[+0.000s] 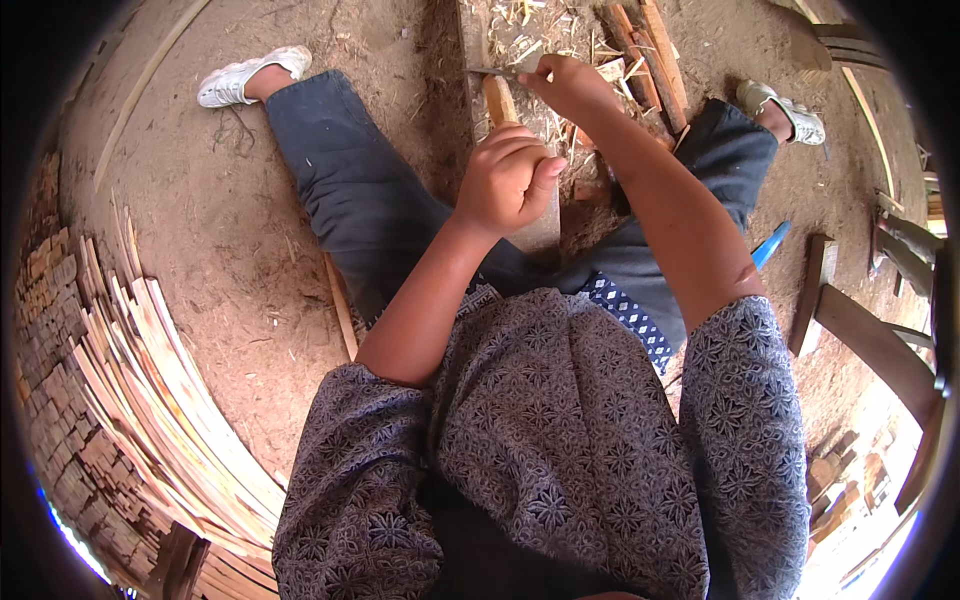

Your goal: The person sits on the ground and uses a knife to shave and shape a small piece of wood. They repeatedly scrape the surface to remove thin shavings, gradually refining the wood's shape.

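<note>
My left hand [510, 180] is a closed fist around the near end of a short pale wooden stick [499, 101]. The stick points away from me above a board [470, 40] that lies between my legs. My right hand [570, 86] is closed on a thin, dark metal blade [488, 71], pinched between thumb and fingers. The blade lies crosswise at the far end of the stick, seemingly touching it. Its handle is hidden in my fingers, so its exact kind does not show.
Wood shavings [520, 15] litter the board and the dirt ground. Reddish wood strips [650, 65] lie beyond my right hand. Long pale slats [165, 390] and stacked wood blocks [60, 300] are at the left. Dark wooden furniture parts [875, 345] stand at the right, near a blue object [770, 245].
</note>
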Available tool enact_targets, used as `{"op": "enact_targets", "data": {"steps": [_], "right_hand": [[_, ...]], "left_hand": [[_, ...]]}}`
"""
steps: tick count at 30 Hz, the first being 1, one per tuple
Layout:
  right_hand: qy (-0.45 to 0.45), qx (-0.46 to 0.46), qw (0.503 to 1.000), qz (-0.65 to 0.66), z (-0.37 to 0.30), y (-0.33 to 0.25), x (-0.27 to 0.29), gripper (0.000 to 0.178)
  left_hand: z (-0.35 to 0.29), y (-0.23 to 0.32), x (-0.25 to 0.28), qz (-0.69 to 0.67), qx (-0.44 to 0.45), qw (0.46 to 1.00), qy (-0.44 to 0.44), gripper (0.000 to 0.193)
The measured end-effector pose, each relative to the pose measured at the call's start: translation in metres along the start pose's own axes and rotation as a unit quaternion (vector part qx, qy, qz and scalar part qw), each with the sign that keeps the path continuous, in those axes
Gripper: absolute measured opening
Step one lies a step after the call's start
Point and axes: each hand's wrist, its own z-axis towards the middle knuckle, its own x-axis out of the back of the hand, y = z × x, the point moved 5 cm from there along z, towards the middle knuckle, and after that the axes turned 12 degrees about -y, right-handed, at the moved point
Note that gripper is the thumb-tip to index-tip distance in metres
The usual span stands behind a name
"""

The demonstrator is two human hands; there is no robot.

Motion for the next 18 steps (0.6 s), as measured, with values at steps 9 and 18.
{"op": "enact_targets", "data": {"steps": [9,18], "right_hand": [[-0.053,0.094,0.994,-0.006,-0.051,-0.006,0.027,0.057],[-0.024,0.025,0.999,-0.012,-0.021,0.003,0.011,0.049]], "left_hand": [[-0.007,-0.010,0.001,0.008,0.011,1.000,0.001,0.034],[-0.005,-0.003,-0.007,0.018,0.008,1.000,-0.003,0.034]]}}
